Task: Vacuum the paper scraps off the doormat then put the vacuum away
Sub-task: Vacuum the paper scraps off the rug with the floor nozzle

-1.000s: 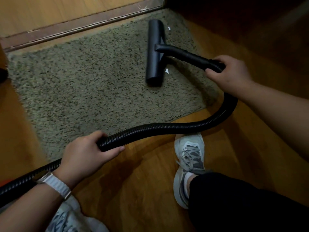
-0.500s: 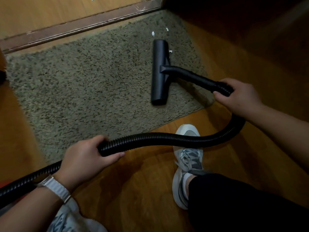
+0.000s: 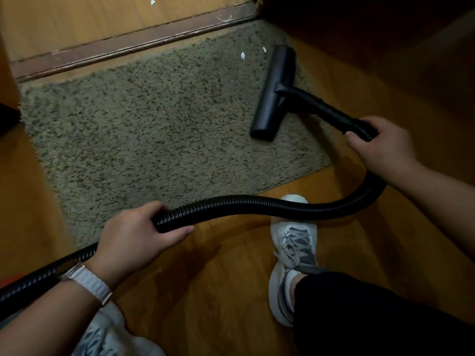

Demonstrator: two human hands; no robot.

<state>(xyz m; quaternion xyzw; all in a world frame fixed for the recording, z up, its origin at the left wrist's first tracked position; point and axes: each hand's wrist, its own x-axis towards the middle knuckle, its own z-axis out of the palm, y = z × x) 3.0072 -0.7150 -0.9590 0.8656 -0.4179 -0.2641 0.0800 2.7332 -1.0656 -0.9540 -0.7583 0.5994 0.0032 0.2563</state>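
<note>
Colours at the doormat

A speckled olive-tan doormat (image 3: 144, 129), black ribbed vacuum hose (image 3: 257, 204), white paper scraps (image 3: 242, 56) and grey-white sneaker (image 3: 293, 242) are seen.

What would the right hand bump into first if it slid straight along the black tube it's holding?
Probably the nozzle head on the doormat. The right hand grips the tube pointing straight at it.
</note>
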